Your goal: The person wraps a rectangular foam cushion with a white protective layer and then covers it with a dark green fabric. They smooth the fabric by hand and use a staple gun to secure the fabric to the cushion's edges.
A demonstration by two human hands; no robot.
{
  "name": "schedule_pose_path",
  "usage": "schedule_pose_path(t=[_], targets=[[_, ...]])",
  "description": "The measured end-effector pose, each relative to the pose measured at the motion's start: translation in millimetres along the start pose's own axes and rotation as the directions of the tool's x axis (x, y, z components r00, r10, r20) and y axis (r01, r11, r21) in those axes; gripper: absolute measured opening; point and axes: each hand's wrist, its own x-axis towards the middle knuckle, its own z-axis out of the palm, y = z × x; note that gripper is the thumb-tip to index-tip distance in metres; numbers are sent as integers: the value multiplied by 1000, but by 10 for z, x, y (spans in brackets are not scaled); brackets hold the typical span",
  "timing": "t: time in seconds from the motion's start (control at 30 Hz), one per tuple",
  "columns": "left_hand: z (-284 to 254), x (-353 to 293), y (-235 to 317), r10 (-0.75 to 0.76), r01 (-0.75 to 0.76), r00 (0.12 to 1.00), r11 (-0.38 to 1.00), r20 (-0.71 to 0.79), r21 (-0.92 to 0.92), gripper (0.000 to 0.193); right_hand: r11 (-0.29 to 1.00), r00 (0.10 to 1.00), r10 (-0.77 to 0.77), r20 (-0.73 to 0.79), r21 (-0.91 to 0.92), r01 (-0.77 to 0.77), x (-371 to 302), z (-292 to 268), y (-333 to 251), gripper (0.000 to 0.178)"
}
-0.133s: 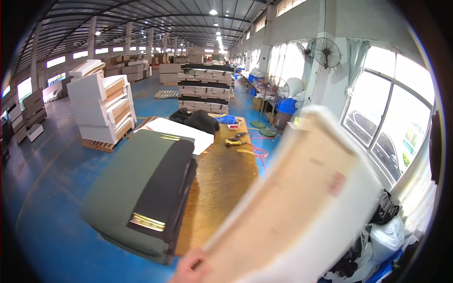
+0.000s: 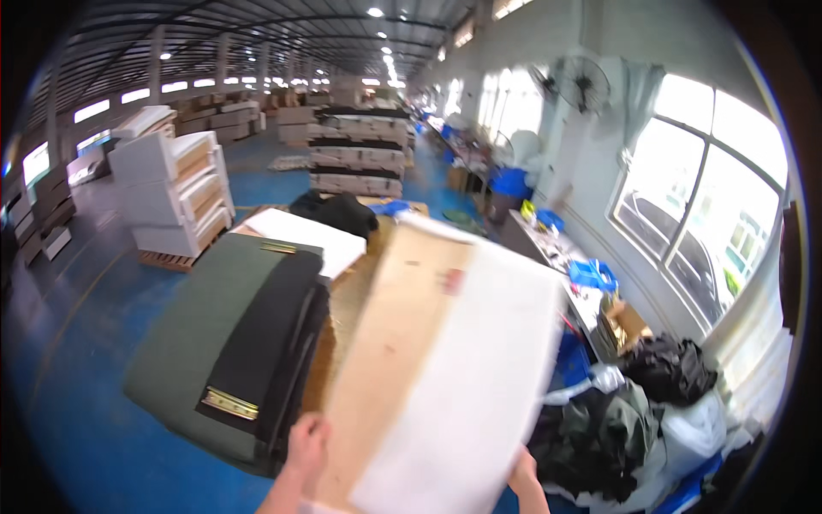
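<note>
A: What's different on your head view?

B: The panel swings in from the right. A moment ago I have it between 4 and 5 o'clock, with only the left hand showing. Now it sits just below centre, toward 6, and the right hand is in sight too. I read that as the panel being steadied from both sides.

A: How are the hands set?

B: The left, at 7 o'clock, curls its fingers around the panel's left edge. The right, at 5, grips the opposite edge; its fingertips are hidden or blurred, so I can't tell how they lie.

A: Is the panel down on the table?

B: It tilts over it. From out here I can't tell whether they touch.

A: Count for me.

B: One panel, two hands. One green-and-black pad at 8, bearing two brass plates. One white board at 9, just past the pad, and one black cloth at 10. One white stack between 9 and 10, farther off. Two fans between 1 and 2. One carton between 3 and 4. The dark heap between 4 and 5 is too tangled for me to count.
</note>
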Motion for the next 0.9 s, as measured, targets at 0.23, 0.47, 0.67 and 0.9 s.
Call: schedule_pose_path(t=[0.23,0.47,0.67,0.9], targets=[[906,302,-758,22,7,999,670,-30,742,76,796,945,-8,327,-569,204,925,-738,1029,37],[1918,-335,-1105,15,-19,1000,434,14,901,92,715,731,555,397,-677,-175,1454,-1799,886,34],[1894,-319,-887,-124,69,992,262,-37,963,89,735,739,500,452,-673,-87,2531,-2245,351,29],[2762,-1729,-1761,-238,704,345,705,-908,83,84,612,693,508,512,-780,128,4246,-2056,-636,29]])
